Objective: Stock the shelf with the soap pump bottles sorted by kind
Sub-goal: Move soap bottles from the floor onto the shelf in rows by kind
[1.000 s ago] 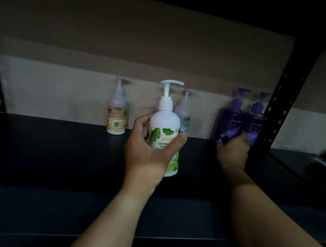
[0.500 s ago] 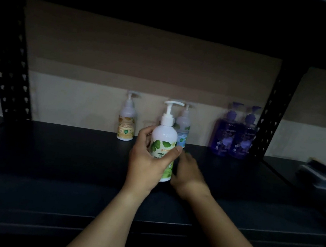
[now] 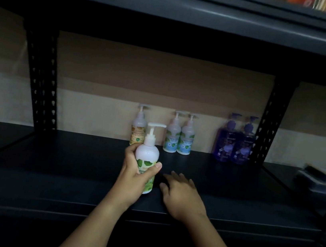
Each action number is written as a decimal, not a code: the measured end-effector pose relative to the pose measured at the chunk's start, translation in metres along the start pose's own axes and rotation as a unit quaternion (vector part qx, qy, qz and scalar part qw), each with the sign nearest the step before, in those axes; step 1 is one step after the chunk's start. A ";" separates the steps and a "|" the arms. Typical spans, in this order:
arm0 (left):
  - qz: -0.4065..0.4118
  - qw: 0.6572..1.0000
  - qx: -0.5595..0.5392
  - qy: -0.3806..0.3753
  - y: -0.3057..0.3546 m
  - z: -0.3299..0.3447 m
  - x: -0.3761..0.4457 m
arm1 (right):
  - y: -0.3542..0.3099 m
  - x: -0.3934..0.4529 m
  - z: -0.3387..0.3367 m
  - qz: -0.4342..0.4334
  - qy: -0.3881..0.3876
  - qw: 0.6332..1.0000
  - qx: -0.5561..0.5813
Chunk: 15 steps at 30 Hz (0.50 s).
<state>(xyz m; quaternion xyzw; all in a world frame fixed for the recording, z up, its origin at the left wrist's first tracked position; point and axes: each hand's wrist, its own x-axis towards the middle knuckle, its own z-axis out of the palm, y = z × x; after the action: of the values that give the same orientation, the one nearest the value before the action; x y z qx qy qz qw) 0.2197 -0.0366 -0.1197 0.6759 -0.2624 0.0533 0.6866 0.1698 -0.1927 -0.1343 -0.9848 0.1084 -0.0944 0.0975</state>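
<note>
The left hand (image 3: 134,173) grips a white pump bottle with a green leaf label (image 3: 147,163), fingers and thumb wrapped round its body, holding it upright at the dark shelf (image 3: 67,168). Just right of that grip, the right hand (image 3: 181,193) hovers flat, fingers spread, holding nothing. Beyond the grip, against the back wall, stand an orange-labelled bottle (image 3: 139,127), two blue-labelled bottles (image 3: 179,135) touching, and farther right two purple bottles (image 3: 235,140).
</note>
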 end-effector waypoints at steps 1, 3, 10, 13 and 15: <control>-0.003 1.000 0.005 -0.001 -0.001 -0.003 -0.002 | 0.000 -0.001 -0.001 -0.001 -0.003 1.000 0.005; -0.010 1.000 0.011 -0.007 -0.001 -0.006 -0.006 | 0.000 -0.002 -0.002 -0.004 -0.009 1.000 0.014; -0.026 0.999 0.022 -0.015 -0.004 -0.014 -0.009 | 0.001 -0.004 -0.004 -0.051 -0.047 0.998 0.008; -0.028 0.999 0.035 -0.008 -0.007 -0.017 -0.007 | 0.001 -0.003 -0.003 -0.059 -0.054 0.997 -0.003; -0.023 0.999 0.049 0.005 -0.009 -0.019 -0.005 | 0.001 -0.001 -0.004 -0.070 -0.064 0.995 -0.004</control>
<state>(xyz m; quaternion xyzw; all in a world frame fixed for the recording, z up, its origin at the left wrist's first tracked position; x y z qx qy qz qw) 0.2250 -0.0180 -0.1286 0.7143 -0.2407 0.0534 0.6550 0.1676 -0.1936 -0.1311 -0.9944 0.0335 -0.0367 0.0931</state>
